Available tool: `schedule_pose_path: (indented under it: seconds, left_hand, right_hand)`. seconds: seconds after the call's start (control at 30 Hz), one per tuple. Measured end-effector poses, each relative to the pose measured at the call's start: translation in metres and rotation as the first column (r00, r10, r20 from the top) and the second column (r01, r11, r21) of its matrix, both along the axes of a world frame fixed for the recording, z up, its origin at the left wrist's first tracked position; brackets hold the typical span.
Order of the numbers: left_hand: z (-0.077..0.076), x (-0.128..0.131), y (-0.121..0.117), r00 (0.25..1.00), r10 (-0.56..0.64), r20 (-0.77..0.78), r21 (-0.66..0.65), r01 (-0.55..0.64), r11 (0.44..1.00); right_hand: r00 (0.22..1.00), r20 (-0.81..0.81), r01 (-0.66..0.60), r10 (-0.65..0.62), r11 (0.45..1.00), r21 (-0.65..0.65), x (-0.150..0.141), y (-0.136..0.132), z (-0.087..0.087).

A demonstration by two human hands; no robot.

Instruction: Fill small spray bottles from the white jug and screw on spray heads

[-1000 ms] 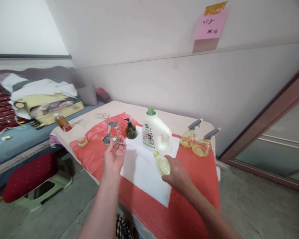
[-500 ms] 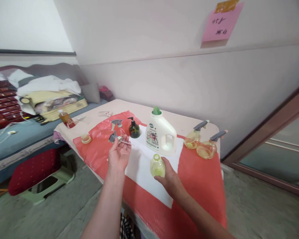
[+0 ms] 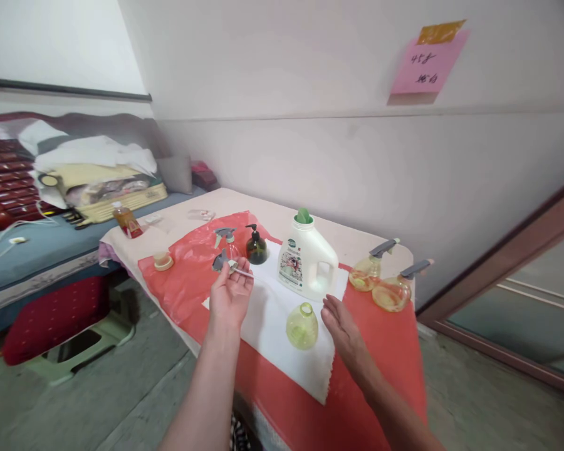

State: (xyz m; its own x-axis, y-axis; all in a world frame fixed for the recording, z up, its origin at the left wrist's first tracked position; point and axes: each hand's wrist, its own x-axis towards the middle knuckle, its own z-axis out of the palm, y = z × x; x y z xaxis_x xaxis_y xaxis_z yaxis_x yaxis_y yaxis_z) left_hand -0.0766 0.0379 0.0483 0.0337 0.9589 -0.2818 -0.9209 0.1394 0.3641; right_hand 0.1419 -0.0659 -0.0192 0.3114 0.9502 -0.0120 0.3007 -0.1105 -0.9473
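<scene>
My left hand, palm up, is closed loosely around a grey spray nozzle whose thin tube points to the right. A yellow-green bottle without a top stands on the white cloth. Just right of that bottle is my right hand, fingers stretched out, holding nothing. Behind the bottle stands a large cream detergent jug with a green cap piece in its mouth. A dark pump bottle and a clear spray bottle stand beyond my left hand.
Two yellowish spray bottles stand at the right on the red sheet. A round cream lid lies at the left. An amber bottle stands near the table's left edge, with a red-topped stool below.
My right hand has let go of the yellow-green bottle and moved off to its right; the bottle now stands on the cloth. My left hand still holds the spray nozzle.
</scene>
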Motion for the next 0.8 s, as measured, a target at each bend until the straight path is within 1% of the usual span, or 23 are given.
schedule_pose_path:
  seconds: [0.1,0.17,0.27,0.37,0.47,0.53,0.6,0.67,0.73,0.8]
  left_hand:
    - [0.0,0.001,0.001,1.0,-0.008,0.018,-0.014,0.008,1.0]
    - [-0.001,0.001,0.003,0.999,-0.014,0.029,-0.029,0.015,0.999]
    - [-0.001,0.002,0.005,0.999,-0.023,0.049,-0.035,0.025,0.999]
    - [-0.001,0.003,0.006,0.998,-0.03,0.063,-0.035,0.033,0.999]
    - [-0.001,0.003,0.008,0.996,-0.045,0.073,-0.038,0.047,0.998]
    - [-0.001,0.003,0.008,0.996,-0.049,0.076,-0.047,0.052,0.998]
    - [-0.001,0.003,0.008,0.996,-0.046,0.077,-0.06,0.051,0.997]
    - [0.0,0.004,0.007,0.996,-0.045,0.08,-0.063,0.051,0.997]
    - [0.0,0.006,0.006,0.996,-0.05,0.078,-0.053,0.054,0.997]
    - [0.0,0.008,0.005,0.996,-0.057,0.065,-0.042,0.06,0.997]
  right_hand:
    - [0.999,0.031,0.038,-0.038,0.999,-0.013,0.004,0.01,0.008]
    - [0.997,0.05,0.052,-0.051,0.998,-0.023,0.005,0.024,0.01]
    - [0.994,0.079,0.074,-0.073,0.997,-0.008,0.001,0.057,0.012]
    - [0.991,0.093,0.093,-0.098,0.994,0.05,-0.006,0.097,0.017]
    - [0.987,0.083,0.125,-0.134,0.986,0.106,-0.01,0.129,0.027]
    - [0.982,0.087,0.152,-0.166,0.977,0.148,-0.01,0.139,0.037]
    - [0.972,0.107,0.186,-0.209,0.964,0.192,-0.006,0.138,0.051]
    - [0.96,0.132,0.214,-0.248,0.949,0.231,0.004,0.125,0.067]
    - [0.948,0.165,0.223,-0.271,0.939,0.261,0.018,0.103,0.085]
    - [0.927,0.248,0.203,-0.282,0.932,0.301,0.034,0.075,0.103]
